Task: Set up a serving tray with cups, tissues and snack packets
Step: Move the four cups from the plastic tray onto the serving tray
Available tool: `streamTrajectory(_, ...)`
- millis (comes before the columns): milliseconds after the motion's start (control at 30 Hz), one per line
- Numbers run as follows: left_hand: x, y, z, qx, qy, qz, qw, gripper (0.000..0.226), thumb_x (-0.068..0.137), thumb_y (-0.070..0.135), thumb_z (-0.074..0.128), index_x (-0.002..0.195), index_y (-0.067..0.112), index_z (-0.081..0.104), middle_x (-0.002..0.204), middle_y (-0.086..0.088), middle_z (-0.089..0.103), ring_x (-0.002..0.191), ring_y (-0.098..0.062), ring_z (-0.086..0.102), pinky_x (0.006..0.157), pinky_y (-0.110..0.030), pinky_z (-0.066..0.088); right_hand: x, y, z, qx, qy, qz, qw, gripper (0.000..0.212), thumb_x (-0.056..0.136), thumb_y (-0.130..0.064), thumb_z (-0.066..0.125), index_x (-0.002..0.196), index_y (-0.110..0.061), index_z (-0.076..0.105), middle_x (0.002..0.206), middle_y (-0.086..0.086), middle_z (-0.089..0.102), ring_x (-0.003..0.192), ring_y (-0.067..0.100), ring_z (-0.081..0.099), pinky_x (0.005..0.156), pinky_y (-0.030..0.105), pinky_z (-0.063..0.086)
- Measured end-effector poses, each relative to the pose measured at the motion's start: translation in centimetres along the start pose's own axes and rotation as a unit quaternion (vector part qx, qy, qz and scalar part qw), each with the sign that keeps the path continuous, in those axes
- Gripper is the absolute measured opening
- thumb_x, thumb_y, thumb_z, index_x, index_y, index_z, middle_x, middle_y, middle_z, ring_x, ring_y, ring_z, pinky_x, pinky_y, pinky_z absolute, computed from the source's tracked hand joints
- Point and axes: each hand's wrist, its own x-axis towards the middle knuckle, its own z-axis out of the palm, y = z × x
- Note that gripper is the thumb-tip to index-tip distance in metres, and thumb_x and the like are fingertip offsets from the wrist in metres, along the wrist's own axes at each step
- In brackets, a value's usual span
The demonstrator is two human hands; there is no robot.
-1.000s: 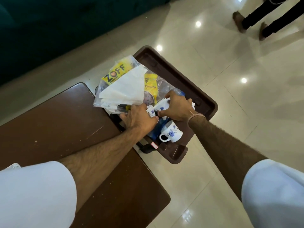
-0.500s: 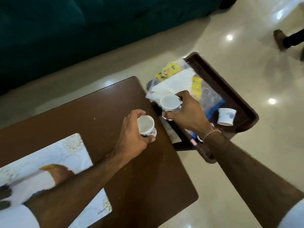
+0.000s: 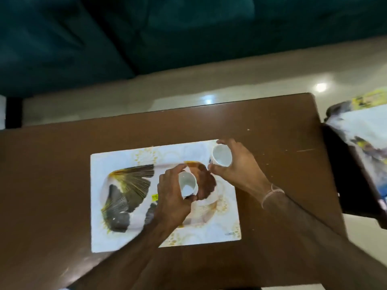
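Note:
A white serving tray (image 3: 117, 162) with a grey, gold and brown leaf print lies flat in the middle of the brown table (image 3: 52, 185). My left hand (image 3: 171, 197) holds a white cup (image 3: 187, 184) just over the tray's centre, mouth tilted toward me. My right hand (image 3: 238, 166) grips a second white cup (image 3: 222, 154) over the tray's far right corner. At the right edge of view, white tissues (image 3: 364, 124) and a yellow snack packet (image 3: 370, 100) lie in a dark brown tray (image 3: 339, 181) beside the table.
A dark teal sofa (image 3: 146, 34) runs along the far side, with a strip of glossy cream floor (image 3: 188, 86) between it and the table. The dark brown tray sits lower than the table, off its right end.
Both hands have carried their cups left from the dark tray to above the printed white tray. The view has swung left, so the dark tray now sits at the right edge.

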Motion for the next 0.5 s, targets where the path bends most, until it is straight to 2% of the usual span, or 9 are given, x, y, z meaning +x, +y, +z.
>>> streamTrajectory(67,-1.0,-2.5,-1.4,0.021,0.037,0.006,0.999,0.082,0.059,0.012,0.093,0.130,0.014,0.052,0.127,-0.010,0.059,0.115,-0.024,0.051,0.095,-0.049,0.049,0.3,-1.7,3.0,-0.003,-0.012,-0.013,1.000,0.069,0.076,-0.048,0.080,0.133,-0.030,0.045,0.129,-0.002,0.055,0.109,0.015,0.054,0.095,0.032,0.049)
streamTrajectory(133,-2.1,-4.7,-2.7,0.029,0.062,0.007,0.998,0.080,0.060,0.017,0.092,0.129,0.014,0.052,0.125,-0.010,0.060,0.112,-0.018,0.046,0.090,-0.042,0.047,0.7,-3.2,6.0,-0.017,-0.022,-0.017,0.999,0.065,0.075,-0.046,0.080,0.126,-0.026,0.045,0.118,-0.003,0.054,0.103,0.017,0.056,0.083,0.027,0.049)
streamTrajectory(200,-2.9,-6.5,-4.0,0.029,0.057,-0.005,0.998,0.080,0.060,0.023,0.089,0.130,0.018,0.049,0.127,-0.010,0.059,0.114,-0.019,0.047,0.090,-0.040,0.044,1.0,-4.5,8.7,-0.034,-0.032,-0.007,0.999,0.064,0.073,-0.048,0.081,0.119,-0.025,0.042,0.113,-0.005,0.052,0.099,0.017,0.057,0.077,0.027,0.052)
streamTrajectory(267,-3.4,-7.8,-4.8,0.035,0.042,0.006,0.999,0.085,0.057,0.017,0.089,0.131,0.021,0.046,0.128,-0.011,0.059,0.114,-0.028,0.051,0.090,-0.045,0.049,1.3,-5.4,10.7,-0.060,-0.038,0.002,0.998,0.063,0.072,-0.052,0.079,0.113,-0.026,0.039,0.110,-0.003,0.056,0.093,0.019,0.060,0.071,0.031,0.056)
streamTrajectory(400,-4.2,-9.0,-5.7,0.025,0.017,0.037,0.999,0.085,0.058,0.011,0.086,0.131,0.021,0.043,0.126,-0.012,0.059,0.111,-0.029,0.052,0.085,-0.051,0.052,1.7,-7.4,13.6,-0.142,-0.018,-0.001,0.990,0.065,0.072,-0.065,0.069,0.115,-0.028,0.038,0.106,0.001,0.069,0.089,0.026,0.068,0.078,0.039,0.059)
streamTrajectory(500,-5.0,-9.7,-5.8,-0.003,0.009,0.029,1.000,0.088,0.059,0.020,0.089,0.133,0.020,0.042,0.131,-0.009,0.055,0.118,-0.025,0.050,0.093,-0.048,0.050,2.0,-8.6,14.9,-0.149,-0.012,0.008,0.989,0.064,0.074,-0.070,0.066,0.116,-0.026,0.046,0.102,0.003,0.072,0.081,0.022,0.064,0.070,0.032,0.054)
